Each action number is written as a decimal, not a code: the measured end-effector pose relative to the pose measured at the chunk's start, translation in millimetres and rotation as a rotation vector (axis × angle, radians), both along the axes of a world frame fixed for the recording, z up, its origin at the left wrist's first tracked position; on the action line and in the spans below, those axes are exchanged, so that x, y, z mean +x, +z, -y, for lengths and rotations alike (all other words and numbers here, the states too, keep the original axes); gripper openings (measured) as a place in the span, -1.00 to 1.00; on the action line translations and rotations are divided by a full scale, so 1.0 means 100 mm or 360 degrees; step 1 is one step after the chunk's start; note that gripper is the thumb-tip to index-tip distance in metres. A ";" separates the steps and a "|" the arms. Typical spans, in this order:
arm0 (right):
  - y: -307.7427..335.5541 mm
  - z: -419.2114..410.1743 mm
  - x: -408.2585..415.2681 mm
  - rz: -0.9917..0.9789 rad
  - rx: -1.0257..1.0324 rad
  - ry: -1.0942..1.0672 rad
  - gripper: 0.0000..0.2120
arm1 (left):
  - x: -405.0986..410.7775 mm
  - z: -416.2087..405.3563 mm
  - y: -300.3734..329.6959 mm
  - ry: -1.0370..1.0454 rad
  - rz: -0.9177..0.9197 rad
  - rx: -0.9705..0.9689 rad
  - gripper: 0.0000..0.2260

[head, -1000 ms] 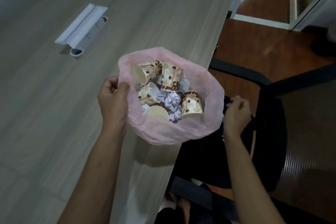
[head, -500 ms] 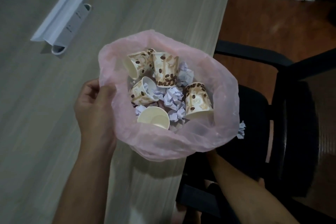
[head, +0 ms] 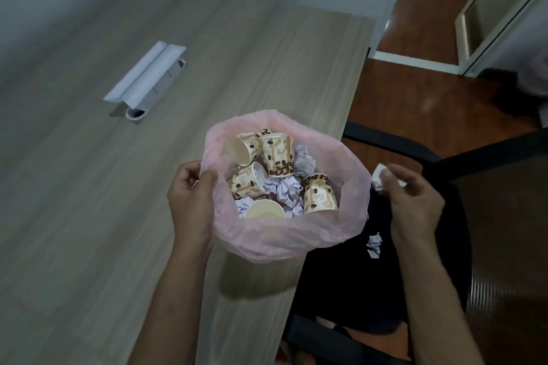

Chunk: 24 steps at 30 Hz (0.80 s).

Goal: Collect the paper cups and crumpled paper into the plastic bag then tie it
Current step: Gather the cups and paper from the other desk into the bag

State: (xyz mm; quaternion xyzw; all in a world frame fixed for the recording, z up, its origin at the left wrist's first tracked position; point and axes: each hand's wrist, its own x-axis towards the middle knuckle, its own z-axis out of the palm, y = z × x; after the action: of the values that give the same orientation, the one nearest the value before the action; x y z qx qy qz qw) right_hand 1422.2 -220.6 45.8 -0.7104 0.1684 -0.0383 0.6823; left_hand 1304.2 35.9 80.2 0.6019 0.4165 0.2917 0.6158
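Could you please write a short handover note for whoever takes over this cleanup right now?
Left hand grips the left rim of the pink plastic bag, holding it open at the table edge.
Right hand pinches a crumpled paper ball in its fingers, just right of the bag and over the black chair.
Done: five paper cups and several paper balls are in the bag.
Left: drop in the held ball, pick up the other crumpled paper lying on the chair seat, then tie the bag, which is not yet tied.
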 end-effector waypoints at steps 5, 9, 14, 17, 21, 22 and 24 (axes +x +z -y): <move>0.73 -0.56 -0.08 0.0481 -0.0334 0.0516 -0.85 | 0.00 0.05 0.03 0.0002 0.0020 0.0019 -0.84; 0.69 -0.79 -0.19 0.0130 -0.0866 0.1185 -0.58 | 0.02 0.12 0.00 -0.0017 0.0003 0.0013 -0.88; 0.50 -0.50 -0.24 0.0347 -0.0683 0.0683 -0.86 | 0.07 0.15 -0.05 -0.0030 -0.0005 0.0022 -0.88; 0.23 -0.19 -0.15 0.0361 -0.0636 0.0198 -0.91 | 0.14 0.14 -0.07 -0.0046 0.0001 0.0049 -0.84; -0.63 0.04 0.02 -0.0117 -0.0613 -0.0124 -0.86 | 0.28 0.16 -0.11 -0.0036 0.0042 0.0060 -0.80; -0.91 0.08 0.05 -0.0280 -0.0651 -0.0040 -0.86 | 0.30 0.17 -0.13 -0.0034 0.0045 0.0054 -0.81; -1.49 0.17 0.09 -0.0566 -0.0864 0.0259 -0.76 | 0.34 0.19 -0.18 -0.0042 0.0037 0.0054 -0.84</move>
State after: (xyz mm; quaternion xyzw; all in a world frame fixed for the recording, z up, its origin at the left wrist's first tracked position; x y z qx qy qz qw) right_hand 1431.4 -237.5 -103.2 -0.8729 0.2112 0.0974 0.4290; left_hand 1338.0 16.8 62.1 0.6143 0.3962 0.2977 0.6140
